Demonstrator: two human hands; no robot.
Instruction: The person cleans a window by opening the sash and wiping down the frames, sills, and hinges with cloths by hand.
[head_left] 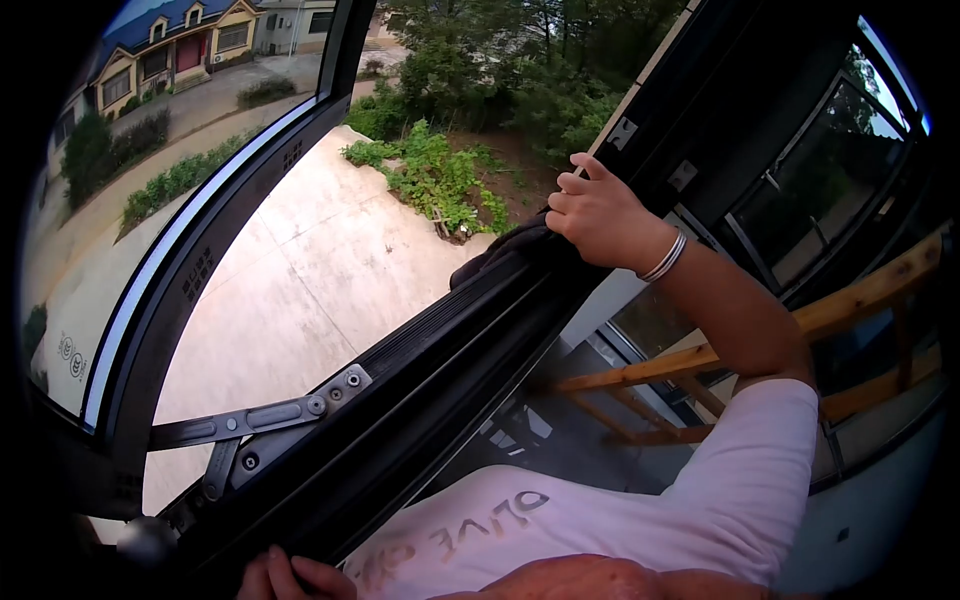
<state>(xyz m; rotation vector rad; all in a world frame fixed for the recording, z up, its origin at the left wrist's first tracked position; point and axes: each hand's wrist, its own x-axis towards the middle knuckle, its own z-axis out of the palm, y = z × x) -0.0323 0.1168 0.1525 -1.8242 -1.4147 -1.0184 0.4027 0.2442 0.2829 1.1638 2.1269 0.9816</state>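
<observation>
My right hand [605, 215], with silvery bangles at the wrist, is closed on a bunched black cloth [500, 255] lying over the black window frame [440, 345]. Its fingers curl at the frame's upper end, by the corner. Part of the cloth is hidden under the hand. At the bottom edge of the view, the bent fingers of my left hand [285, 577] rest close to the frame's lower part; what they hold, if anything, is hidden. The window sash [225, 235] stands swung outward, joined to the frame by a metal hinge arm [250, 420].
A blurred round knob [147, 540] shows at lower left. Outside lie pale paving [290, 260], green bushes [440, 180] and a yellow house [180, 50]. Indoors, a wooden railing [650, 368] stands beyond my right arm, near another dark-framed window [820, 180].
</observation>
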